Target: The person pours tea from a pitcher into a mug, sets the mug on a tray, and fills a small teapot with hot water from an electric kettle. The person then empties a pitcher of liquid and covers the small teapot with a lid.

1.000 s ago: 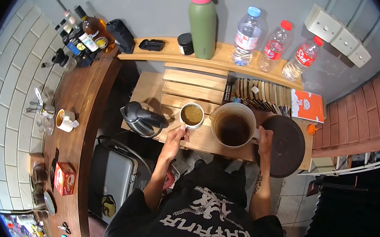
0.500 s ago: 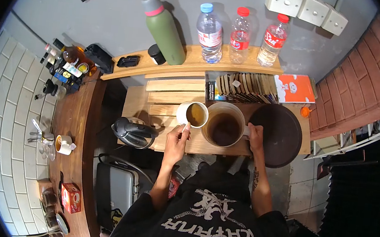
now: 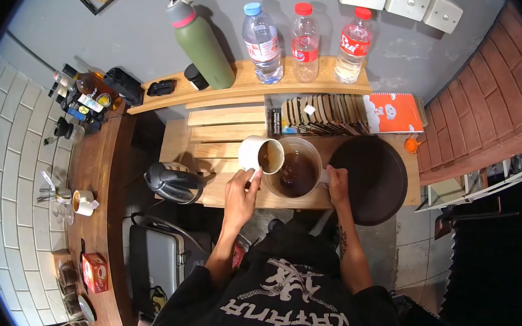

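Note:
My left hand [image 3: 242,192] grips the handle of a white mug [image 3: 251,152], which tilts to the right over the rim of a large plastic pitcher [image 3: 276,186]. Brown liquid [image 3: 268,156] shows inside the mug. Darker brown liquid [image 3: 297,174] with a disturbed, bubbly surface fills part of the pitcher. On its other side, my right hand [image 3: 336,186] is closed around the pitcher's handle [image 3: 324,176]. Just right of that hand lies a round black tray [image 3: 372,183].
A black kettle [image 3: 171,182] stands left on the wooden bench [image 3: 211,193]. Behind are a row of books [image 3: 325,114] and an orange notebook [image 3: 394,113]. The shelf [image 3: 250,83] carries a green bottle [image 3: 202,50] and several other items. Another mug [image 3: 84,203] sits on the left counter [image 3: 101,223].
The mug has tipped further right, over the pitcher, and the liquid in the pitcher is now rippled. The whole view has shifted slightly. Both hands keep their holds.

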`<state>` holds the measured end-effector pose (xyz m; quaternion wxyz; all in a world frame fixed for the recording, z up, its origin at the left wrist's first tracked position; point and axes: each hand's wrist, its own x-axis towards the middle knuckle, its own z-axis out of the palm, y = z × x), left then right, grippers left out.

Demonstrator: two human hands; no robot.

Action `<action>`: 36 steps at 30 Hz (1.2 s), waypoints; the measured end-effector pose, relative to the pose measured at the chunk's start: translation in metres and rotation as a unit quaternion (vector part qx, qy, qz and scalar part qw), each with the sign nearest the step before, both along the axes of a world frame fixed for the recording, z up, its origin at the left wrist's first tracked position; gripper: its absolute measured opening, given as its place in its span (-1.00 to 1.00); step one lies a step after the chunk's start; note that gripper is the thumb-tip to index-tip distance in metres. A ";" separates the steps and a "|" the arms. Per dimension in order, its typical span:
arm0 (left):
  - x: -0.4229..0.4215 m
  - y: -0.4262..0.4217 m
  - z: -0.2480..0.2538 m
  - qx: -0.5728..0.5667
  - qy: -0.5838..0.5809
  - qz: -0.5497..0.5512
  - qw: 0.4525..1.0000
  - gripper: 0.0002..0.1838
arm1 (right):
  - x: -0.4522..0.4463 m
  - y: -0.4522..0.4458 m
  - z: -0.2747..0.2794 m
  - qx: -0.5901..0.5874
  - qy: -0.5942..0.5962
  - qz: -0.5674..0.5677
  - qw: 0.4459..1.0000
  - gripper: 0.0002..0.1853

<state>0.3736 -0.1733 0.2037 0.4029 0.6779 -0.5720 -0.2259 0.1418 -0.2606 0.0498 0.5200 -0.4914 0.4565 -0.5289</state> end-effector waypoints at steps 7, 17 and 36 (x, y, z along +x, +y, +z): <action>-0.018 0.002 0.002 -0.023 -0.035 0.007 0.999 -0.71 | -0.008 0.000 -0.027 0.037 -0.037 -0.008 0.999 -0.53; -0.041 0.004 0.002 -0.035 -0.071 0.018 0.997 -0.73 | -0.014 0.001 -0.026 0.050 -0.028 0.005 0.998 -0.56; -0.065 0.014 0.003 0.040 0.053 0.045 0.997 -0.61 | -0.022 0.004 0.001 0.036 0.049 0.071 0.996 -0.47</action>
